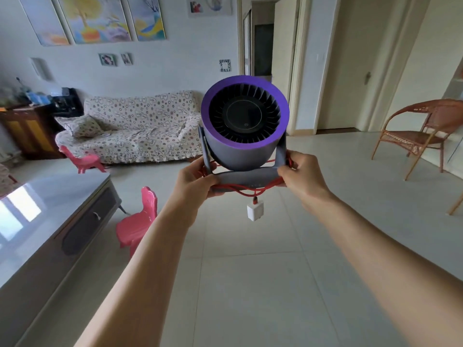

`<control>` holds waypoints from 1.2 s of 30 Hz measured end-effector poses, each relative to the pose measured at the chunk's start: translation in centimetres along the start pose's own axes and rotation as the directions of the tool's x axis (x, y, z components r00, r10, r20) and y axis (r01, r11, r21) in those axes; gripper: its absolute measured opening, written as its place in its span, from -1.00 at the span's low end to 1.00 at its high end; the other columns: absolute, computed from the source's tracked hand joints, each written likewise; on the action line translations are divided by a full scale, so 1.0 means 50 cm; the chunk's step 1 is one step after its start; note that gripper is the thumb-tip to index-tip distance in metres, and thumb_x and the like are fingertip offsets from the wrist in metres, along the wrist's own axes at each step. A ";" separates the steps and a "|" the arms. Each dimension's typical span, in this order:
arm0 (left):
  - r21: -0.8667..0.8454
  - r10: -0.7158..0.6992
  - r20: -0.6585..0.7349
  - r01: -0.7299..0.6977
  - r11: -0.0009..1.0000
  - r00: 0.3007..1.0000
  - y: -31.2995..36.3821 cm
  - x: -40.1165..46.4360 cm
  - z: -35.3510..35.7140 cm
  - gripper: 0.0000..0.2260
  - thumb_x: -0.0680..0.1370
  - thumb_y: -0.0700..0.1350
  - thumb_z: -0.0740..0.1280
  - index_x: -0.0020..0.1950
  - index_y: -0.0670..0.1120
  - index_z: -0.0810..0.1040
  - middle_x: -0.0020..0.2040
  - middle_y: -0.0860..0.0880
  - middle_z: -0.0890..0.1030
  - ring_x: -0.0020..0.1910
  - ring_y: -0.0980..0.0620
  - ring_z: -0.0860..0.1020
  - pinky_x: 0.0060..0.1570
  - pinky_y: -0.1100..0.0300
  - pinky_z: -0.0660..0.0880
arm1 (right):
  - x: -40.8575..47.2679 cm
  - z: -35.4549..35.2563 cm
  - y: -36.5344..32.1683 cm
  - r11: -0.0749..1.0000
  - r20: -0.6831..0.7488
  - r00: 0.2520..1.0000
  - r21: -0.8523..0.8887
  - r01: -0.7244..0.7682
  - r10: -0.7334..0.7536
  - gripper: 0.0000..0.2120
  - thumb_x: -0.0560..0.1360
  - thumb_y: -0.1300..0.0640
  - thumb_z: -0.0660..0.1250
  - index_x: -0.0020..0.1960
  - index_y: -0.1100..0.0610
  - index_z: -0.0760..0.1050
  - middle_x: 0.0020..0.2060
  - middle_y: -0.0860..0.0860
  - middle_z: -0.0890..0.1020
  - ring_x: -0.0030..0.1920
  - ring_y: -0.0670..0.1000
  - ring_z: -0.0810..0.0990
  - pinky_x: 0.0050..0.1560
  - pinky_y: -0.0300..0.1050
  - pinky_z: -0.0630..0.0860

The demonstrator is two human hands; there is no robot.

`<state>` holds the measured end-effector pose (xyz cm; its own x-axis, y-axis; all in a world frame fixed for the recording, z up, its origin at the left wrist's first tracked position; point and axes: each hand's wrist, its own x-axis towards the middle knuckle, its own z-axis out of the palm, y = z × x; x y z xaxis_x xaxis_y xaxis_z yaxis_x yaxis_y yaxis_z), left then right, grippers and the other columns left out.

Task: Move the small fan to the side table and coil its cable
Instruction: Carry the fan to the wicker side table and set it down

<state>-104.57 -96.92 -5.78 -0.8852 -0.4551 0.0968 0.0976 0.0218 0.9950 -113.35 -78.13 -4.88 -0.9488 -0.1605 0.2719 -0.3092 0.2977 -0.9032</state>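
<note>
Living room, pale tiled floor (250, 284), sofa (130, 128) with a dotted cover against the back wall, paintings (97, 18) above it, open doorway (265, 46) at back right. Glossy grey table (52, 216) along the left edge, two pink plastic chairs (136, 221) near its far corner, a wicker chair (423, 136) at right, dark wooden cabinet (30, 131) at far left. Small fan (244, 121) is held up in mid-air in front of the person, above the floor, not resting on any surface; purple rim, dark blades, round face towards the camera, grey stand under it. Left hand (198, 180) grips the left end of the stand base, fingers curled under it. Right hand (302, 176) grips the right end of the base, thumb on top. Red cable (246, 190) is looped round the stand base, strands passing under both hands, one loop sagging below the base. White plug adapter (255, 211) hangs on the cable end just below the base, between the two hands.
</note>
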 end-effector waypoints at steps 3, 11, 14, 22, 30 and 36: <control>0.002 -0.014 -0.013 0.014 1.000 1.000 -0.021 0.119 -0.003 -0.70 0.51 -0.46 0.26 0.21 -0.25 0.53 0.06 -0.23 0.60 -0.26 0.00 0.71 -0.20 0.19 0.64 | 0.110 0.053 0.026 1.000 0.005 1.000 0.004 0.003 -0.003 -0.87 0.51 0.24 0.30 -0.06 0.33 0.54 -0.11 0.31 0.62 -0.10 0.25 0.63 -0.04 0.29 0.60; 0.041 -0.005 0.010 0.005 0.999 1.000 -0.053 0.459 -0.032 -0.70 0.52 -0.45 0.27 0.22 -0.26 0.52 0.19 -0.35 0.57 -0.23 -0.05 0.71 -0.15 0.16 0.66 | 0.413 0.206 0.059 1.000 -0.012 1.000 -0.013 -0.010 0.010 -0.86 0.52 0.28 0.29 0.01 0.33 0.54 -0.09 0.28 0.64 -0.06 0.26 0.63 -0.01 0.27 0.60; 0.054 -0.011 0.021 0.010 0.998 1.000 -0.059 0.580 -0.043 -0.70 0.52 -0.43 0.28 0.22 -0.23 0.53 0.21 -0.37 0.55 -0.09 -0.16 0.70 -0.09 0.10 0.66 | 0.518 0.256 0.069 1.000 -0.024 1.000 -0.029 -0.002 0.001 -0.86 0.52 0.28 0.29 0.01 0.33 0.54 -0.10 0.28 0.63 -0.08 0.26 0.62 0.01 0.25 0.60; 0.023 -0.031 0.018 0.030 0.999 0.999 -0.105 0.879 -0.054 -0.68 0.50 -0.45 0.27 0.23 -0.24 0.54 0.22 -0.37 0.55 -0.14 -0.14 0.72 -0.09 0.12 0.65 | 0.788 0.378 0.114 1.000 0.003 1.000 -0.020 -0.014 0.014 -0.87 0.54 0.27 0.28 0.05 0.27 0.56 -0.08 0.21 0.64 -0.06 0.18 0.63 0.04 0.13 0.63; 0.013 -0.012 -0.019 0.012 1.000 1.000 -0.139 1.197 -0.045 -0.69 0.51 -0.46 0.25 0.23 -0.29 0.52 0.14 -0.31 0.63 -0.13 -0.13 0.71 0.00 0.03 0.65 | 1.104 0.504 0.180 1.000 0.030 0.999 -0.007 0.026 -0.026 -0.91 0.53 0.28 0.31 -0.01 0.27 0.56 -0.14 0.19 0.64 -0.13 0.14 0.63 -0.05 0.03 0.64; -0.012 -0.007 -0.042 0.007 1.000 0.999 -0.161 1.441 -0.037 -0.71 0.51 -0.46 0.26 0.19 -0.26 0.55 0.04 -0.24 0.65 -0.14 -0.11 0.72 -0.04 0.08 0.65 | 1.357 0.593 0.217 0.999 0.087 0.996 0.002 0.034 -0.034 -0.92 0.51 0.30 0.32 -0.01 0.23 0.55 -0.17 0.12 0.62 -0.14 0.09 0.61 -0.09 -0.02 0.63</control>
<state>-168.27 -131.53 -6.84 -0.8660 -0.4921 0.0887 0.0973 0.0083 0.9952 -179.20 -113.70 -6.10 -0.9286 -0.2518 0.2727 -0.3412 0.2898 -0.8942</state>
